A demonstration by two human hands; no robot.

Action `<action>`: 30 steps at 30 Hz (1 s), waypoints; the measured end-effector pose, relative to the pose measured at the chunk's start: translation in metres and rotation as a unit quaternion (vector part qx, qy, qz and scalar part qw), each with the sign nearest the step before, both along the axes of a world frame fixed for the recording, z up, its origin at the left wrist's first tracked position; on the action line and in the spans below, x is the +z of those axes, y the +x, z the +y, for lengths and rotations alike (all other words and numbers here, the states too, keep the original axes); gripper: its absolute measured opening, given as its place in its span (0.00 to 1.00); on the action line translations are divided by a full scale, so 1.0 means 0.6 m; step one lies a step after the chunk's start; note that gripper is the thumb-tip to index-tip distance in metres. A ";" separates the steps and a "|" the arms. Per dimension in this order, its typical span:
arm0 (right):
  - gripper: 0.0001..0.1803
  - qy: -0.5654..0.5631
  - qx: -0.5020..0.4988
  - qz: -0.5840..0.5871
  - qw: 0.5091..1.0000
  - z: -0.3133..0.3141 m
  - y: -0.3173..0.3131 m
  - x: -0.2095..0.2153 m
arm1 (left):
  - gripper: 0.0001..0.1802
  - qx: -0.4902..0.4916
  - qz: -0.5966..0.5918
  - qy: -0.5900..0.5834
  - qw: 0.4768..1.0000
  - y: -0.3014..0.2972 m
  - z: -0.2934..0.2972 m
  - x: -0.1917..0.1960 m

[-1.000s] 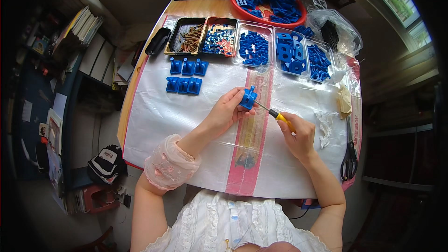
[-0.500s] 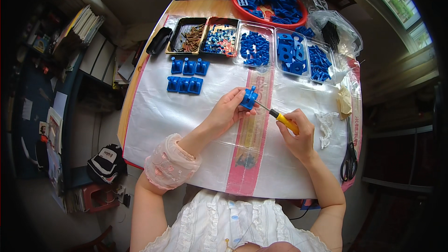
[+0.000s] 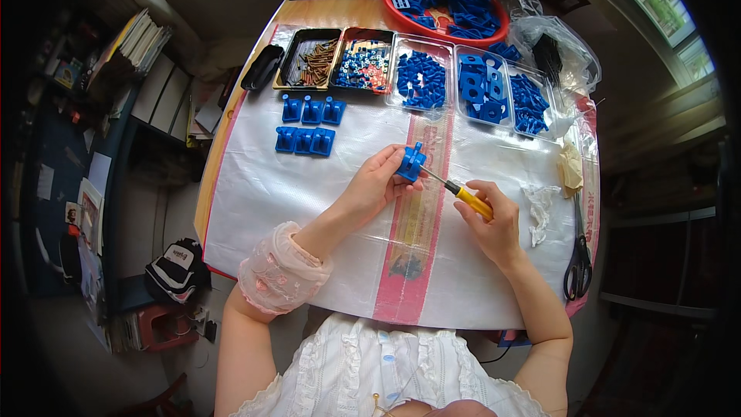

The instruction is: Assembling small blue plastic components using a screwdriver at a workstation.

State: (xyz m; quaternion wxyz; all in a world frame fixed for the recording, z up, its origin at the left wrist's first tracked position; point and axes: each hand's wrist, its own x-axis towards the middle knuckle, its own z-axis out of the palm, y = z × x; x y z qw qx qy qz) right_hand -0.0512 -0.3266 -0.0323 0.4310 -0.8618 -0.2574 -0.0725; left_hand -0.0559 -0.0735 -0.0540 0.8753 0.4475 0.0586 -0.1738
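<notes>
A small blue plastic assembly (image 3: 412, 161) is pinched in my left hand (image 3: 378, 179), above the middle of the table. My right hand (image 3: 494, 220) grips the yellow and black handle of a screwdriver (image 3: 472, 202). Its metal shaft points up and left, and the tip meets the right side of the blue piece; the exact contact spot is too small to make out. Left of my hands, similar blue assemblies (image 3: 311, 110) stand on the sheet in two short rows.
Along the back are a tray of brass-coloured screws (image 3: 315, 63), a tray of small nuts and blue bits (image 3: 363, 66), and clear boxes of blue parts (image 3: 421, 79). Behind them sits a red basin (image 3: 503, 29). Black scissors (image 3: 577, 270) and crumpled white plastic (image 3: 539, 212) lie at right.
The fingers of my right hand have shifted slightly on the screwdriver handle. My left hand and the blue assembly stay nearly in place.
</notes>
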 end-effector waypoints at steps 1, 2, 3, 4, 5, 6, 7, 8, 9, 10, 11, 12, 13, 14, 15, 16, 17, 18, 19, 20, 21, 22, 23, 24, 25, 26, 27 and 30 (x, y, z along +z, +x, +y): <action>0.14 0.009 0.000 -0.007 1.000 0.000 0.000 -0.003 | 0.20 0.001 -0.001 -0.003 1.000 0.000 0.000 -0.001; 0.15 0.018 0.000 -0.013 1.000 0.000 0.000 -0.006 | 0.20 0.001 -0.002 -0.007 1.000 0.001 0.000 -0.001; 0.16 0.016 -0.004 -0.010 1.000 -0.001 0.000 -0.009 | 0.20 0.001 -0.002 -0.006 1.000 0.001 0.001 -0.001; 0.16 0.014 -0.007 -0.007 1.000 -0.002 0.002 -0.012 | 0.20 0.000 -0.002 -0.005 1.000 0.001 0.002 0.000; 0.17 0.012 -0.011 -0.003 1.000 -0.004 0.002 -0.015 | 0.20 0.000 -0.001 -0.004 1.000 0.001 0.001 0.001; 0.17 0.020 -0.008 -0.008 1.000 -0.003 0.003 -0.016 | 0.19 0.004 0.002 -0.006 1.000 0.001 0.000 0.002; 0.16 0.027 -0.004 -0.013 1.000 -0.002 0.004 -0.017 | 0.19 0.008 0.006 -0.009 1.000 0.000 -0.001 0.005; 0.16 0.035 0.001 -0.018 0.999 0.001 0.005 -0.016 | 0.19 0.013 0.010 -0.011 1.000 -0.001 -0.001 0.007; 0.15 0.028 0.005 -0.028 0.999 0.002 0.006 -0.012 | 0.19 0.008 0.007 -0.008 1.000 -0.001 0.000 0.005; 0.13 0.021 0.009 -0.037 0.999 0.003 0.006 -0.005 | 0.19 0.003 0.004 -0.005 1.000 0.000 0.002 0.001; 0.12 0.013 0.013 -0.047 0.999 0.004 0.006 0.000 | 0.20 -0.003 0.001 -0.002 1.000 0.001 0.003 -0.001; 0.10 -0.001 0.012 -0.046 0.999 0.003 0.006 0.000 | 0.20 -0.003 0.001 -0.003 1.000 0.001 0.003 -0.002; 0.09 -0.015 0.011 -0.045 0.999 0.000 0.006 0.000 | 0.20 -0.002 0.001 -0.004 1.000 0.001 0.002 -0.003; 0.07 -0.029 0.010 -0.043 0.999 -0.003 0.006 0.000 | 0.19 -0.002 0.001 -0.005 1.000 0.001 0.002 -0.002; 0.07 -0.032 0.010 -0.032 0.999 -0.005 0.006 -0.001 | 0.19 -0.002 0.001 -0.004 1.000 0.001 0.001 -0.001; 0.06 -0.036 0.009 -0.021 0.999 -0.007 0.005 -0.004 | 0.19 -0.001 0.000 -0.002 1.000 0.000 0.001 0.000; 0.06 -0.039 0.009 -0.010 0.999 -0.007 0.005 -0.006 | 0.19 0.000 0.000 -0.001 1.000 0.000 0.001 0.002; 0.06 -0.036 0.008 0.000 0.999 -0.006 0.004 -0.005 | 0.19 0.000 0.000 -0.001 1.000 0.000 0.000 0.002; 0.06 -0.033 0.006 0.011 0.999 -0.005 0.003 -0.004 | 0.19 0.000 0.000 -0.001 1.000 0.000 -0.001 0.001; 0.06 -0.029 0.004 0.022 0.999 -0.005 0.003 -0.003 | 0.19 0.000 0.000 -0.002 1.000 0.000 -0.001 0.001; 0.08 -0.024 0.005 0.021 0.999 -0.003 0.003 -0.003 | 0.19 -0.002 -0.003 -0.002 1.000 0.000 0.000 -0.001; 0.09 -0.018 0.007 0.020 1.000 -0.002 0.003 -0.003 | 0.19 -0.004 -0.005 -0.002 1.000 0.001 0.001 -0.004; 0.11 -0.013 0.008 0.020 1.000 -0.003 0.002 -0.003 | 0.19 -0.006 -0.007 -0.002 1.000 0.001 0.001 -0.005; 0.12 -0.013 0.008 0.030 0.999 -0.004 0.001 -0.002 | 0.19 -0.005 -0.007 -0.001 1.000 0.001 0.001 -0.005; 0.14 -0.012 0.009 0.040 0.999 -0.005 0.001 0.000 | 0.20 -0.004 -0.006 -0.001 1.000 0.001 0.000 -0.004; 0.16 -0.012 0.009 0.050 0.999 -0.006 0.000 0.001 | 0.20 -0.003 -0.006 0.000 1.000 0.001 0.000 -0.003; 0.17 0.000 0.010 0.025 1.000 -0.005 -0.002 0.000 | 0.20 -0.003 -0.005 -0.002 1.000 0.001 0.001 -0.005; 0.19 0.025 0.009 -0.022 0.999 0.001 -0.002 -0.010 | 0.20 -0.002 -0.004 -0.002 1.000 0.002 0.002 -0.007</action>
